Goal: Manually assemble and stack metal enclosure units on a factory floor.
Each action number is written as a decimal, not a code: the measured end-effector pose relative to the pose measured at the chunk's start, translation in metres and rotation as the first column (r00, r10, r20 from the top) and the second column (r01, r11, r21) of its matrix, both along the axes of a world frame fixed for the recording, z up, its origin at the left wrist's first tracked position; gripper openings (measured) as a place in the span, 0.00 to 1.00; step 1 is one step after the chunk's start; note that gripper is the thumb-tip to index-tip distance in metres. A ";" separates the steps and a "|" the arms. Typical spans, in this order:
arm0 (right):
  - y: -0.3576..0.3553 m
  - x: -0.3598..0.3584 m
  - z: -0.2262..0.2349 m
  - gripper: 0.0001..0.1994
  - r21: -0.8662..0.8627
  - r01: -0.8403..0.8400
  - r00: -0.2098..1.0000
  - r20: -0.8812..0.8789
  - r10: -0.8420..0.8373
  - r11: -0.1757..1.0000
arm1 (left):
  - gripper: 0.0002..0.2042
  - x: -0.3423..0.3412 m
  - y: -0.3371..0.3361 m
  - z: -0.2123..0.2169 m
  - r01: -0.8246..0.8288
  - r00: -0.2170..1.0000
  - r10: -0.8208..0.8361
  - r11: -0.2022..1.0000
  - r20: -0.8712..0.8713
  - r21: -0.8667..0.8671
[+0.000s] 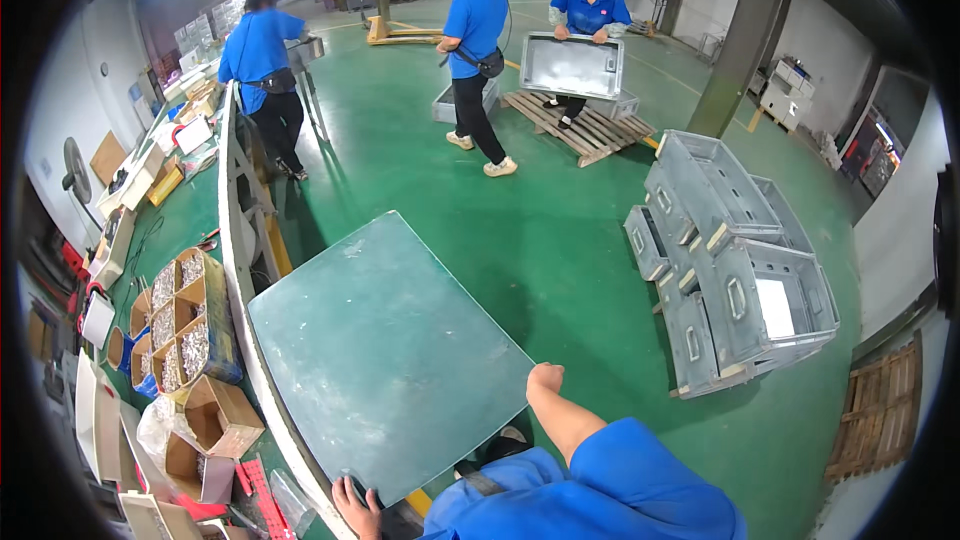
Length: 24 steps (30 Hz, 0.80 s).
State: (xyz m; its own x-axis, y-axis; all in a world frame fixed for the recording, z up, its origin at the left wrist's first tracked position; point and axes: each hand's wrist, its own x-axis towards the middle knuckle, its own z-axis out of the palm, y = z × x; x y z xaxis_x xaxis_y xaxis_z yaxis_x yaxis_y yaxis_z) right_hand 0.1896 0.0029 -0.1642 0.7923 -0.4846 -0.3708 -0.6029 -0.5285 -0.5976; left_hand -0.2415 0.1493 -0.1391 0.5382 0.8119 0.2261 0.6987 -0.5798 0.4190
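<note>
While the large grey-green flat panel lies tilted across the middle of the view, its left edge leaning on the long green bench, it serves as the landmark for everything else. Far left of the panel, open brown cardboard boxes filled with small silvery parts stand in a cluster on the bench; just below them, near the panel's lower left corner, two more open cartons stand with flaps up, one showing an empty inside. A red plastic piece lies beside them. Further up the bench, beyond the panel's far left corner, flat white and yellow packages lie in a row; their labels are too small to tell.

The left hand grips the panel's near edge at its lower corner, fingers curled over the rim. The right hand is closed on the panel's right corner, its knuckles up, at the end of a blue sleeve. Both hands are thus clamped on the panel, well apart from each other.

Beyond the panel, on the green floor, three people in blue shirts stand; one holds a grey tray over a wooden pallet. Right of the panel, stacked grey crates lie tipped on their sides, one bearing a white rectangular label.
</note>
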 end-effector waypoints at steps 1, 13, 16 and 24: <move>0.003 -0.001 0.005 0.15 -0.022 -0.002 1.000 -0.009 0.002 1.000 | 0.28 0.000 0.000 0.002 0.003 1.000 -0.003 1.000 -0.003 0.002; 0.003 0.004 0.003 0.14 -0.087 0.003 0.996 -0.083 -0.010 0.996 | 0.24 0.004 -0.001 0.004 -0.072 0.997 0.073 0.997 0.026 -0.025; 0.004 0.004 0.008 0.15 -0.069 -0.017 0.995 -0.103 0.010 0.997 | 0.25 0.003 -0.001 0.003 -0.080 0.996 0.081 0.996 0.033 -0.036; -0.005 0.005 -0.008 0.14 -0.251 -0.336 0.942 -0.097 0.322 0.908 | 0.25 0.005 0.000 0.003 -0.088 0.995 0.090 0.995 0.045 -0.048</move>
State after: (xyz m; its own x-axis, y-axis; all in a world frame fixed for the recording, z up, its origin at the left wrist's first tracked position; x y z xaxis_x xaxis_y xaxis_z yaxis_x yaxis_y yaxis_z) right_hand 0.1951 -0.0017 -0.1726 0.9063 -0.2846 -0.3125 -0.3946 -0.8347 -0.3842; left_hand -0.2363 0.1497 -0.1363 0.4529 0.8662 0.2110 0.7254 -0.4956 0.4777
